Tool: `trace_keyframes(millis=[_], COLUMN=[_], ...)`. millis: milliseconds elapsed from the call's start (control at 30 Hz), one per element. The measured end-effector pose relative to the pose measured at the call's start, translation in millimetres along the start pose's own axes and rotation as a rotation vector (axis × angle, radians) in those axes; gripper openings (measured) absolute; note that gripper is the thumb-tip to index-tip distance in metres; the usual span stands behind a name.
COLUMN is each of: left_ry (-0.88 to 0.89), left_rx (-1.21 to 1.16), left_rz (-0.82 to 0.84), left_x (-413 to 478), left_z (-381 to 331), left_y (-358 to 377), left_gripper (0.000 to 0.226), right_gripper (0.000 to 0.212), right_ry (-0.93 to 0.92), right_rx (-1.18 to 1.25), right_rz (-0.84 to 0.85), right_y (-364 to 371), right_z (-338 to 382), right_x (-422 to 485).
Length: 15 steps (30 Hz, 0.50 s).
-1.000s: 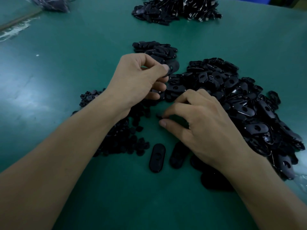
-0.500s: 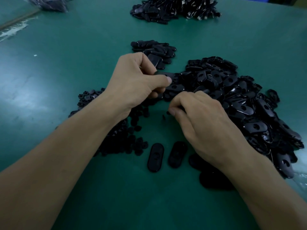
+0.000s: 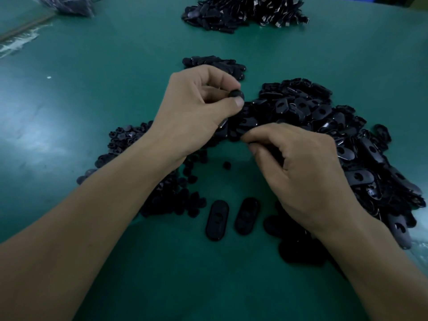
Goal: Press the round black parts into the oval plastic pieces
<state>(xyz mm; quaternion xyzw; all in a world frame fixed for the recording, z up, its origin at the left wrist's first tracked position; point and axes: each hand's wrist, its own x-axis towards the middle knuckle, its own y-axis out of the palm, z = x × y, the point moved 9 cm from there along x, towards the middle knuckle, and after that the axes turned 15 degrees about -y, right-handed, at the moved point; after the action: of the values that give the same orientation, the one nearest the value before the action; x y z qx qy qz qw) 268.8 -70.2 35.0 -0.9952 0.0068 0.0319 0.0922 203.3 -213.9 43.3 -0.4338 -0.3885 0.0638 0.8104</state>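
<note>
My left hand (image 3: 199,107) pinches a round black part (image 3: 236,94) between thumb and forefinger, just above an oval piece (image 3: 240,126) that reaches across to my right hand (image 3: 301,172). My right hand's fingers are closed around the oval piece's near end. A big heap of black oval pieces (image 3: 342,140) lies to the right. A heap of small round black parts (image 3: 162,193) lies under my left forearm. Two oval pieces (image 3: 217,220) (image 3: 246,216) lie side by side on the mat in front, and one loose round part (image 3: 227,165) sits between my hands.
A green mat (image 3: 92,100) covers the table. A small pile of black pieces (image 3: 215,63) lies beyond my left hand, a larger pile (image 3: 243,12) at the far edge. A plastic bag (image 3: 67,4) sits at the far left. More dark pieces (image 3: 298,249) lie under my right wrist.
My right hand has moved up from the mat to the oval piece held between the hands. My left hand has shifted its grip and now shows a round part at its fingertips.
</note>
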Motion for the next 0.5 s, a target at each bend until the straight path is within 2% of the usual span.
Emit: trace_keyframes(millis=[200, 367, 500], left_ry=[-0.079, -0.064, -0.131], left_rx=[-0.123, -0.089, -0.187], left_rz=[0.054, 0.084, 0.149], left_x=[1, -4, -7], left_z=[8, 6, 12], left_y=[5, 13, 21], left_gripper=[0.028, 0.009, 0.006], right_gripper=[0.012, 0.014, 0.016], right_ry=[0.031, 0.14, 0.228], right_rx=[0.037, 0.197, 0.336], right_rz=[-0.202, -0.33, -0.381], right_y=[-21, -25, -25], right_z=[-6, -15, -22], right_x=[-5, -10, -11])
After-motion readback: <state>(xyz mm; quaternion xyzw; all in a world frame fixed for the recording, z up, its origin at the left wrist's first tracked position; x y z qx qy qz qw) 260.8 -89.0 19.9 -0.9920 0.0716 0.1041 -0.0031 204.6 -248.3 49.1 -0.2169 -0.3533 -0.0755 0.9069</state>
